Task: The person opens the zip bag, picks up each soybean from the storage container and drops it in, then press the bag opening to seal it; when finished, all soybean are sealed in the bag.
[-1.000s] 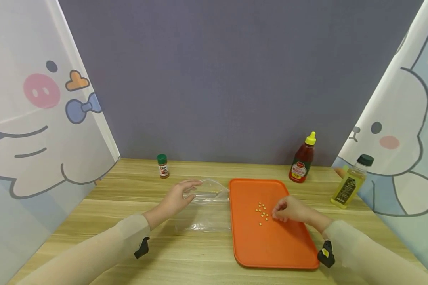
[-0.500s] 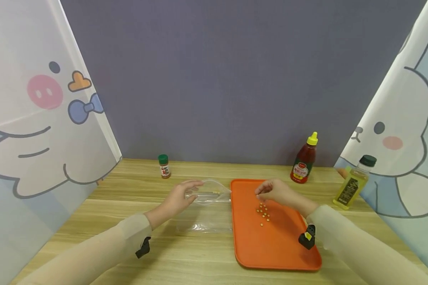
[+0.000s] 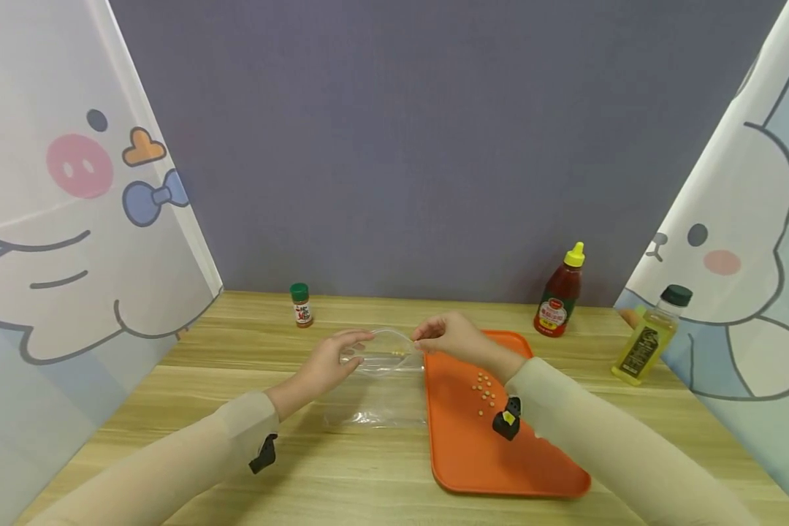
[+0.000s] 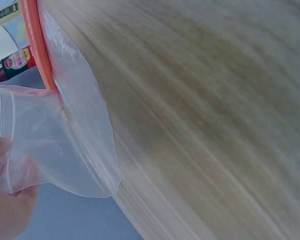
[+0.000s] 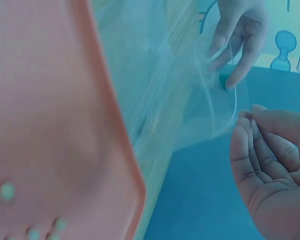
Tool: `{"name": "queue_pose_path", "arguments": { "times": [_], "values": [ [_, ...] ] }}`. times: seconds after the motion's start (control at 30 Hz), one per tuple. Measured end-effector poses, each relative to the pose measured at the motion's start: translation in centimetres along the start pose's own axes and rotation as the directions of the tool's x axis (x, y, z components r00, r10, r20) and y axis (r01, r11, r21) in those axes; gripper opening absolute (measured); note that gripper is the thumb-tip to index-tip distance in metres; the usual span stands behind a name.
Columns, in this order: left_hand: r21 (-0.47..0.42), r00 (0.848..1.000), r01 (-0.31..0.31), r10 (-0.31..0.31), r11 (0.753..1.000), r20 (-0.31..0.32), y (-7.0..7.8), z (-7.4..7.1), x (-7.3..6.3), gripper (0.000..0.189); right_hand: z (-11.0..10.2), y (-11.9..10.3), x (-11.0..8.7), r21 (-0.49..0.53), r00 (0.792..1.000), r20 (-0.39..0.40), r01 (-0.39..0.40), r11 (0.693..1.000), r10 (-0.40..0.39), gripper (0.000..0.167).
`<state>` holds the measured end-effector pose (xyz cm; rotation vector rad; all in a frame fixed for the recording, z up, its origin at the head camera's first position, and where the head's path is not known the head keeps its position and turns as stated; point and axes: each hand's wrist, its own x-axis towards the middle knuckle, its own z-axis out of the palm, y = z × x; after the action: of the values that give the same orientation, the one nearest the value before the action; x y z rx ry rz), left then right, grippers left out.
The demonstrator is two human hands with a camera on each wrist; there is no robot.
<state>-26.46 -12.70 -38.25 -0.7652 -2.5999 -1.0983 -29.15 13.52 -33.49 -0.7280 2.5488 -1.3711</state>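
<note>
My left hand [image 3: 329, 363] holds open the mouth of a clear plastic zip bag [image 3: 381, 402], its thumb and fingers on either side of the rim. In the left wrist view, the zip bag [image 4: 50, 145] spreads upward from the table. A few small yellow beans [image 3: 398, 353] lie inside it. My right hand [image 3: 450, 337] is at the right edge of the mouth. In the right wrist view, the right hand [image 5: 274, 160] has thumb and fingertips pinched together; the bean between them is hidden. Several small yellow beans [image 3: 483, 387] lie scattered on an orange tray [image 3: 493, 453].
A small green-capped spice jar [image 3: 301, 305] stands at the back left. A red sauce bottle [image 3: 557, 296] with a yellow cap is behind the tray. To its right stands an oil bottle [image 3: 647, 340]. A grey partition [image 3: 394, 146] closes off the table's back.
My right hand rose from the beans on the tray, a pale speck at its fingertips, and moved left to the bag's mouth. The left hand stayed on the bag.
</note>
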Motion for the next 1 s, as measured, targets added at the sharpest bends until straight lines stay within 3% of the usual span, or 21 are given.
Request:
{"name": "queue_pose_path", "arguments": {
  "times": [0.17, 0.4, 0.57, 0.7, 1.0],
  "values": [
    [-0.001, 1.0, -0.019, 0.019, 1.0, 0.001, -0.2, 0.1, 0.1, 0.046, 1.5, -0.9, 1.7, -0.048, 1.0, -0.019, 0.024, 0.999, -0.025, 0.013],
    [-0.016, 1.0, -0.027, 0.027, 1.0, 0.007, -0.2, 0.1, 0.2, 0.046, 2.8, -2.0, 2.9, -0.216, 0.997, -0.041, 0.059, 0.975, -0.069, 0.008],
    [-0.017, 1.0, -0.021, 0.022, 1.0, 0.011, -0.2, 0.1, 0.2, 0.046, 2.9, -2.3, 2.9, -0.233, 0.995, -0.036, 0.081, 0.969, -0.092, 0.01],
    [-0.017, 1.0, -0.022, 0.022, 1.0, 0.013, -0.3, 0.1, 0.2, 0.045, 2.1, -2.0, 2.4, -0.222, 0.995, -0.046, 0.074, 0.972, -0.087, 0.013],
    [-0.026, 1.0, -0.003, 0.003, 1.0, 0.019, -0.2, 0.2, 0.2, 0.048, -2.0, 0.1, 0.3, -0.195, 0.995, -0.097, -0.003, 0.981, -0.017, 0.013]
  ]
}}
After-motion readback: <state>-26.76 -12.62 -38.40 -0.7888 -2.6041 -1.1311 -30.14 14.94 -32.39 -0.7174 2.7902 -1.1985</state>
